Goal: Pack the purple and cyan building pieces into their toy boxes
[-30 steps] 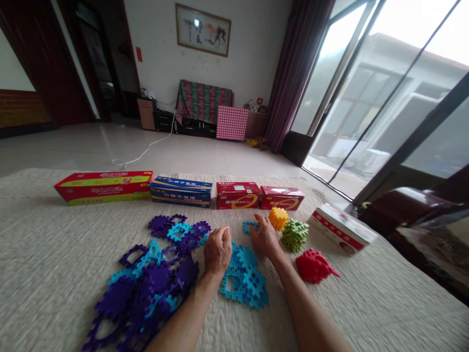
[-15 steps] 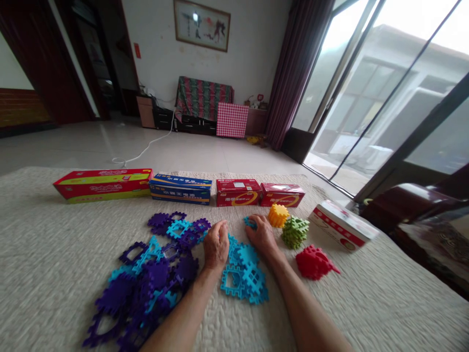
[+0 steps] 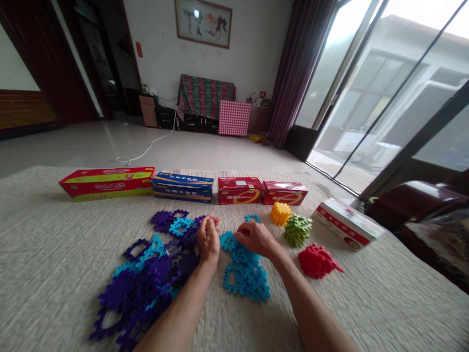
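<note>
My left hand (image 3: 208, 238) is closed, with curled fingers, at the right edge of the purple pieces (image 3: 157, 274); what it holds, if anything, is hidden. Over the top of the light blue pile (image 3: 244, 278) is my right hand (image 3: 256, 238), its fingers bent down and pressed together. Whether a piece is between them cannot be made out. A light blue frame piece (image 3: 252, 218) lies just beyond the right hand. Several light blue pieces, among them one (image 3: 181, 226), are mixed into the purple ones.
Yellow (image 3: 281, 214), green (image 3: 297, 230) and red (image 3: 318, 261) piece stacks lie to the right. Behind stand a red-green box (image 3: 108, 184), a blue box (image 3: 182, 188) and two red boxes (image 3: 240, 190). A white-red box (image 3: 346, 224) sits far right.
My right hand has moved left and nearer, off the far light blue piece and over the light blue pile. My left hand has shifted slightly left and up.
</note>
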A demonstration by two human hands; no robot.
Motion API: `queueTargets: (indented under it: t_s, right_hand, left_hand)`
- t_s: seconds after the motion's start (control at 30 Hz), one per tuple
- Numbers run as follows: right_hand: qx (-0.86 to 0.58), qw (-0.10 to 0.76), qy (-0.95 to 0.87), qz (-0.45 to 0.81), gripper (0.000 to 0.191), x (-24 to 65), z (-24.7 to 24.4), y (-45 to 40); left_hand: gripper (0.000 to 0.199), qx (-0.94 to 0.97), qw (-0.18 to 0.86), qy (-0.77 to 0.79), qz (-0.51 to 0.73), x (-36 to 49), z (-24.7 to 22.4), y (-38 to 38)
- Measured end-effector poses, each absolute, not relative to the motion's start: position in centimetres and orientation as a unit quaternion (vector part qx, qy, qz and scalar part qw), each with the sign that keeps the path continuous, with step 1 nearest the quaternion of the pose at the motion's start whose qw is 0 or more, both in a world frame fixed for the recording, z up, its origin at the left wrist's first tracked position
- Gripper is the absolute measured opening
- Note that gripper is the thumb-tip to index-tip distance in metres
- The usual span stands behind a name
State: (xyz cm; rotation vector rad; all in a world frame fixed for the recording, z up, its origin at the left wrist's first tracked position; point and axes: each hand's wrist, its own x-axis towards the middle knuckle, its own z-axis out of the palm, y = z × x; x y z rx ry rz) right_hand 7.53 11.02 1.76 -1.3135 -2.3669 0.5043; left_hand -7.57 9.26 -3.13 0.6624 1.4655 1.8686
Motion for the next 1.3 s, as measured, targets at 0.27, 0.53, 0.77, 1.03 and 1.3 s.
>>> queueTargets:
  t_s: [0.27,0.53,0.77,1.03,1.3]
  right_hand:
    - [-0.481,0.154,-0.847,0.169,0.020,7.3,1.8,10.7]
    - [-0.485,0.153,-0.841,0.186,0.026,7.1,1.8,10.7]
    - [-0.509,0.139,-0.832,0.172,0.021,6.7,1.5,10.8]
    - [-0.495,0.253,-0.794,0.246,0.025,8.1,2.6,11.5]
    - [-0.455,0.377,-0.790,0.163,0.009,8.2,1.5,12.3]
  left_hand:
    - [0.033,0.236,0.323,0.556,0.729,-7.7,-3.4,9.8]
    - [0.032,0.247,0.327,0.552,0.726,-7.8,-3.6,9.7]
    - [0.033,0.264,0.323,0.556,0.718,-7.9,-3.8,9.8]
    - [0.036,0.278,0.310,0.569,0.709,-7.8,-3.4,9.5]
    - [0.035,0.293,0.302,0.574,0.702,-7.9,-3.9,9.8]
